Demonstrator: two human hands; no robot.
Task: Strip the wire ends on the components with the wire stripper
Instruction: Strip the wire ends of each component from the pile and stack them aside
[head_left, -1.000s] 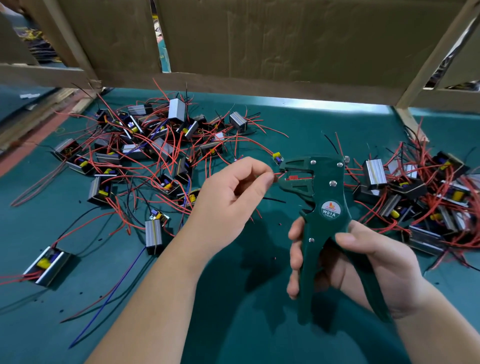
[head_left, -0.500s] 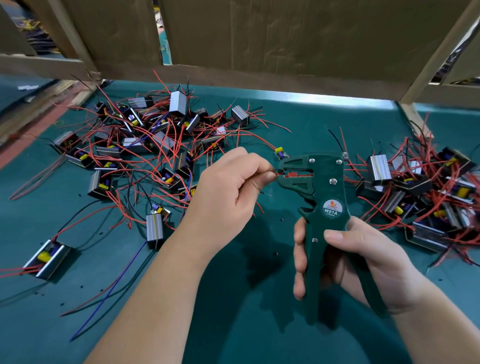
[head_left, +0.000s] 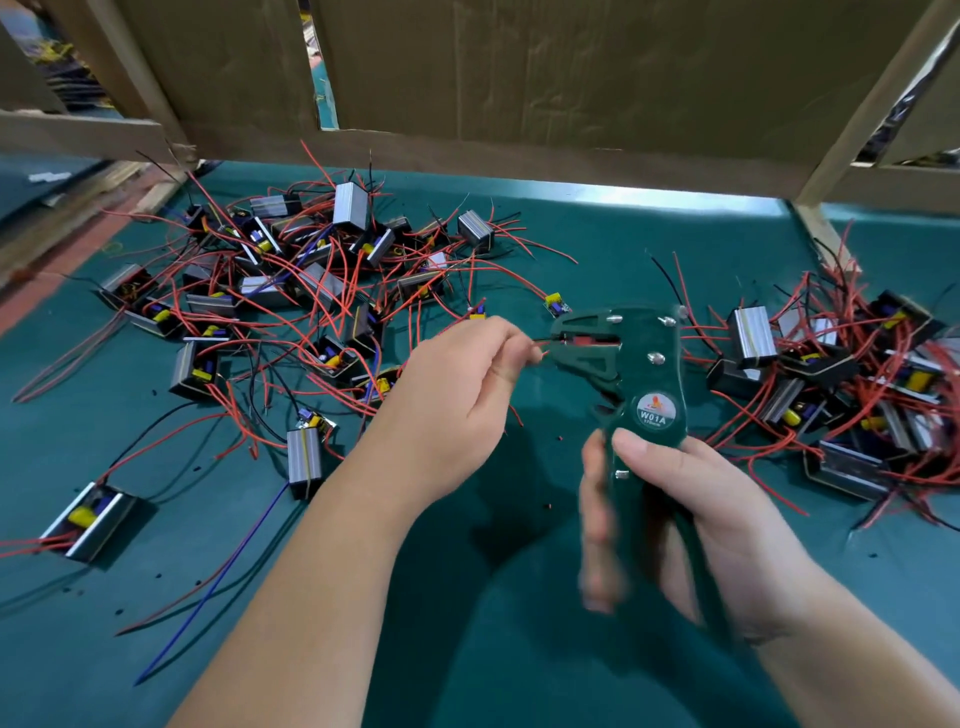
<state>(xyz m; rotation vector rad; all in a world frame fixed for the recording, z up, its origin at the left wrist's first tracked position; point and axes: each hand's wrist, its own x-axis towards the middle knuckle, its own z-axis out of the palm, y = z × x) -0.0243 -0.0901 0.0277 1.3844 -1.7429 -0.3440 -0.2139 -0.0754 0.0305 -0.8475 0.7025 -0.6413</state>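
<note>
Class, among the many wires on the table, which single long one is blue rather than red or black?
The blue wire running from the upright silver component toward the near-left table edge.

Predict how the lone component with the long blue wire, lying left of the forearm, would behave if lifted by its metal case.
The component probably feels rigid: its case looks metal. Its blue wire likely dangles, since it lies limp on the mat.

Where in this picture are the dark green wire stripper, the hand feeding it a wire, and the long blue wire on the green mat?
dark green wire stripper (head_left: 655, 358): head view, on its flat head plate.
left hand (head_left: 457, 400): head view, on its back.
long blue wire (head_left: 218, 587): head view, midway along its length.
</note>
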